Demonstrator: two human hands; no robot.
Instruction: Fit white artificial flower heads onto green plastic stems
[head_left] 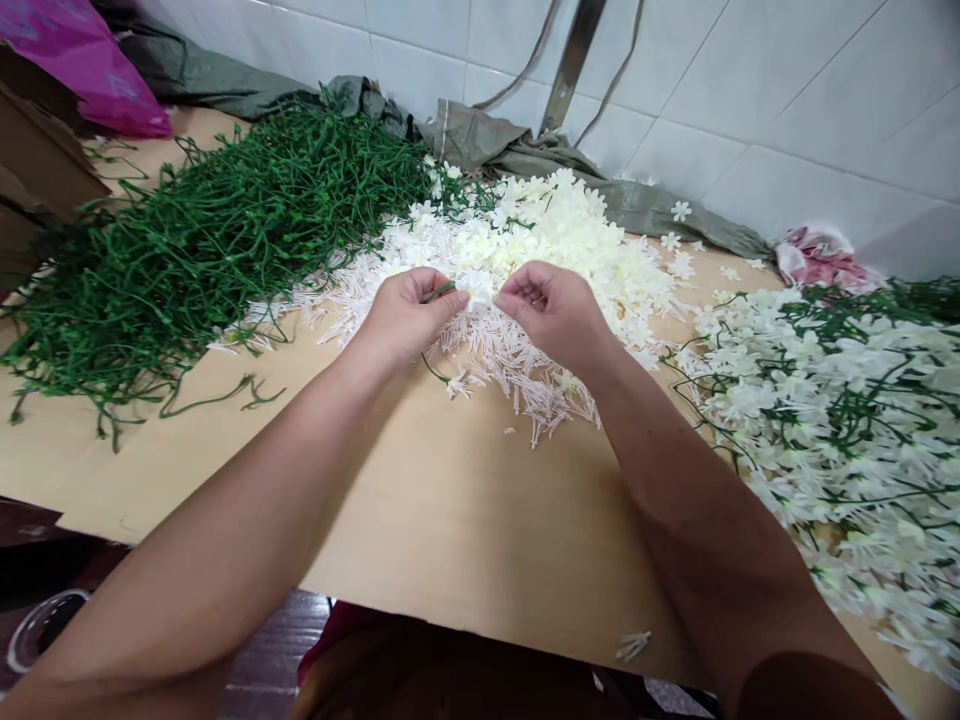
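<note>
My left hand (411, 312) is closed in a pinch on a green plastic flower stem (441, 291). A white artificial flower (475, 290) shows at its fingertips, between my two hands. My right hand (553, 308) is also pinched, its fingertips at the flower's right edge; what lies between them is too small to make out. Under and around both hands are loose thin white stamens (517, 365) and a heap of white petal pieces (555, 215). A flower on a green stem (456, 383) lies just below my hands.
A large pile of green stems (225, 220) covers the left of the cardboard-topped table (465, 520). Flowers on stems (847, 400) are heaped at the right. Grey cloth (675, 215) runs along the tiled wall. A pink bag (97, 70) and a box (37, 150) stand far left.
</note>
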